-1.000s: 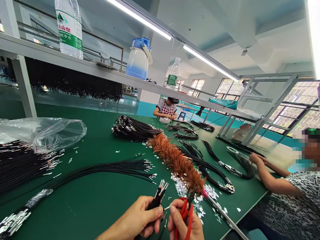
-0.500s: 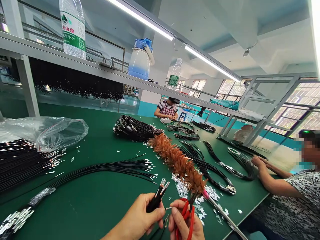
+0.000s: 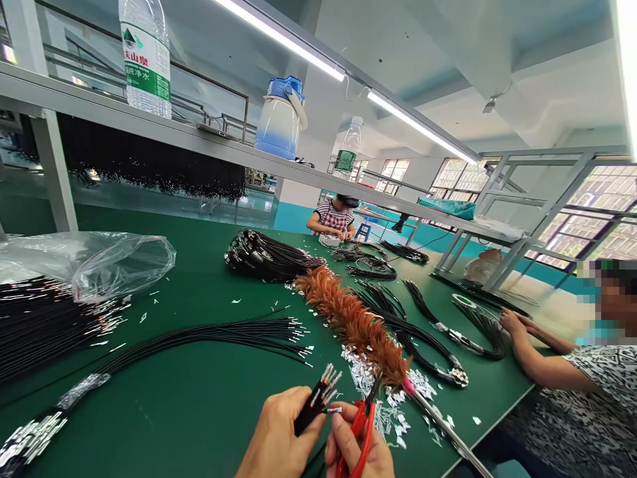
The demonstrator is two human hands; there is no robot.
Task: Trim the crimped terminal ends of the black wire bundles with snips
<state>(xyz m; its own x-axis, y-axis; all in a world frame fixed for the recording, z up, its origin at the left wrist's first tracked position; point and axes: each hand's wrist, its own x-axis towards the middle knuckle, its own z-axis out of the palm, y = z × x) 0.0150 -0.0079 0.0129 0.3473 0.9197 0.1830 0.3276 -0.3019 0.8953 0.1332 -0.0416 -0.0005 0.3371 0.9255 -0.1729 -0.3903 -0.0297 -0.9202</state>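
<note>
My left hand (image 3: 279,425) is closed round a bundle of thin black cables (image 3: 307,413), their stripped, light-coloured ends pointing up and to the right. Red-handled cutters (image 3: 368,435) rest in my right hand (image 3: 346,443), blades pointing up and away from me. Thumb and forefinger of that same hand pinch close to a single cable end (image 3: 333,410) with a pale tip, right beside the bundle. Below my hands the cables' lower lengths are mostly hidden. Just beyond the cutters, white scraps (image 3: 361,372) lie scattered on the green tabletop (image 3: 174,411).
A brown feather duster (image 3: 348,318) lies across the table. Left of it are a fanned cable bundle (image 3: 199,335) and a plastic bag (image 3: 124,259) over more cables. A coiled bundle (image 3: 269,255) sits farther back. Another person's arm (image 3: 530,352) is at right, handling cables. A shelf (image 3: 209,143) spans overhead.
My left hand has shifted slightly right with the bundle. My right hand and the cutters have moved a little left, bringing the pinched cable end up against the bundle.
</note>
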